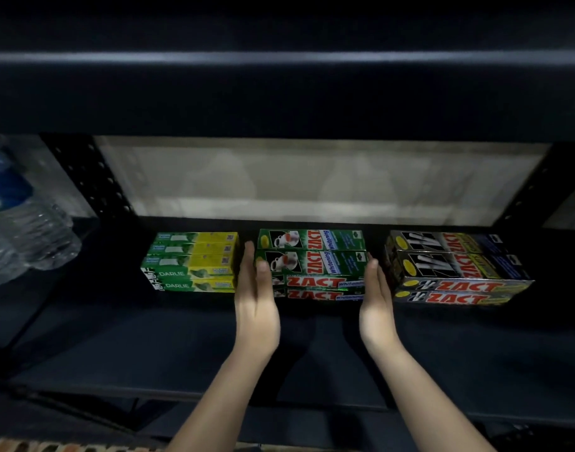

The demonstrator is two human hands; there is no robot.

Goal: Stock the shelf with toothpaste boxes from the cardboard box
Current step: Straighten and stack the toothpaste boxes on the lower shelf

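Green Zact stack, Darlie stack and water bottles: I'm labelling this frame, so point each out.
green Zact stack (315, 252), head view, top face.
Darlie stack (195, 256), head view, top face.
water bottles (22, 230), head view, clear body.

dark shelf (182, 347), three toothpaste stacks (312, 265)

"DARLIE" on left green/yellow boxes (191, 265); "ZACT Whitening" on mid green boxes (315, 265); "ZACT" on rt black boxes (455, 272).

Three toothpaste stacks (312, 265) side by side on shelf (182, 337)
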